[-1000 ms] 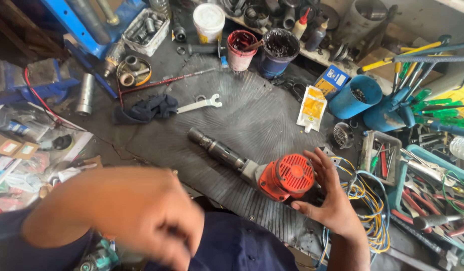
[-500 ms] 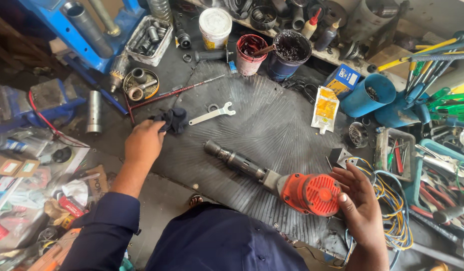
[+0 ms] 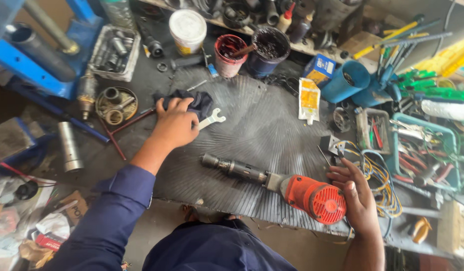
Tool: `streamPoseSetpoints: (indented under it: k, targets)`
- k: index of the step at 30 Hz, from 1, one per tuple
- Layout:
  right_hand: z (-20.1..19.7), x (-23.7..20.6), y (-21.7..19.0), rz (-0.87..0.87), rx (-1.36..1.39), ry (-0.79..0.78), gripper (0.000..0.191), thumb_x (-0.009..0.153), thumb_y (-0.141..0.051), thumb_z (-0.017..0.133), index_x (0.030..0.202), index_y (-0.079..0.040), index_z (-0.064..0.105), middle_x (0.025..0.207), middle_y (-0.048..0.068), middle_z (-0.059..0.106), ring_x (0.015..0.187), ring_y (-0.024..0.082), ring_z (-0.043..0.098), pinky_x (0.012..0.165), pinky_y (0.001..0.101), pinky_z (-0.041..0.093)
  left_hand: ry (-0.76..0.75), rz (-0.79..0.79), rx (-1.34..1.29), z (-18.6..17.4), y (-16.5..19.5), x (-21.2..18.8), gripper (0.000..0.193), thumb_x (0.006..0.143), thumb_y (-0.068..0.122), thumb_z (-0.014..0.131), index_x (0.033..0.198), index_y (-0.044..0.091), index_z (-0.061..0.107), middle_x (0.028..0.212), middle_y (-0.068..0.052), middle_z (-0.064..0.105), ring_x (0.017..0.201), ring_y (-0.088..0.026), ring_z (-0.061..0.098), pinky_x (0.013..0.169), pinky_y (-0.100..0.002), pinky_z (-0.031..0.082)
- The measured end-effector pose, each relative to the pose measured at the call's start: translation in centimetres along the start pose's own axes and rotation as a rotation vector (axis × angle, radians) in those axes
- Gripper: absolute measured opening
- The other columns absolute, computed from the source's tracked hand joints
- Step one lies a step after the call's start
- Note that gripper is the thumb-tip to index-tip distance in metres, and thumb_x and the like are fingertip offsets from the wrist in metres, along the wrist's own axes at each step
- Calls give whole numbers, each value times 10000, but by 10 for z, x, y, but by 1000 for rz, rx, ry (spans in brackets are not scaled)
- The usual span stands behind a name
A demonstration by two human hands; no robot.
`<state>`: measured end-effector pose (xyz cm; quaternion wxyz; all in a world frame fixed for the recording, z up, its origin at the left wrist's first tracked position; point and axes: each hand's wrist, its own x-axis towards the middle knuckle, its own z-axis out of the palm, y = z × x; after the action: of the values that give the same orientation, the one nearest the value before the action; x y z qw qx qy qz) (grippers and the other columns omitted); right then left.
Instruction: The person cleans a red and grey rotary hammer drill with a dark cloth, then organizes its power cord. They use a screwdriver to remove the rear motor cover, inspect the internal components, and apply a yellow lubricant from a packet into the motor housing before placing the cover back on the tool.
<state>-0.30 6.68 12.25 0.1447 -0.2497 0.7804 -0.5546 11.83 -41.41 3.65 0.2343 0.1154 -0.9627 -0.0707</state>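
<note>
My left hand (image 3: 175, 122) reaches across the ribbed black mat (image 3: 272, 130) and closes on a dark cloth (image 3: 194, 102) at the mat's far left. A flat silver spanner (image 3: 212, 120) lies just right of that hand. A power-tool motor with an orange fan housing (image 3: 315, 196) and a dark metal shaft (image 3: 234, 168) lies on the mat near the front edge. My right hand (image 3: 355, 193) rests against the orange end, fingers curled around its right side.
Behind the mat stand a white tub (image 3: 188, 31), a red pot (image 3: 230, 48) and a dark pot (image 3: 270, 48). A tray of metal parts (image 3: 114, 51) and a blue press frame (image 3: 39, 60) are left. Yellow wires (image 3: 380, 180) and tool bins (image 3: 422, 150) crowd the right.
My left arm has stretched forward from near my body to the dark cloth and taken hold of it. My right hand has stayed at the orange motor end.
</note>
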Motion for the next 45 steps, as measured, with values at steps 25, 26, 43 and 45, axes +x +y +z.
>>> streamPoseSetpoints:
  k: [25,26,43,45]
  targets:
    - [22,-20,-17,-47,-202,316,733,1039,-577,491,1401,57,568,1095,178,734,992,239,722,891,358,571,-252,200,-331,30,18,-1,151,924,249,765,952,101,774,1393,-87,637,1337,-325,551,1128,-509,399]
    - [22,-21,-17,-39,-199,317,733,1039,-576,495,1399,58,569,1094,178,736,991,239,721,893,357,569,-274,157,-345,30,21,0,172,905,251,763,975,94,762,1390,-83,641,1336,-311,565,1139,-488,415]
    - [26,-28,-6,-65,-200,319,732,1074,-570,483,1407,76,567,1127,203,714,1016,264,713,902,371,563,-154,103,-153,45,32,-7,133,845,123,697,939,58,628,1039,-143,623,984,-341,640,835,-436,548]
    - [27,-28,-8,-84,-195,303,730,1087,-568,484,1416,79,566,1136,207,709,1026,266,709,910,369,560,-170,90,-250,42,27,-5,277,783,147,734,995,15,615,1002,-164,624,947,-366,632,797,-457,531]
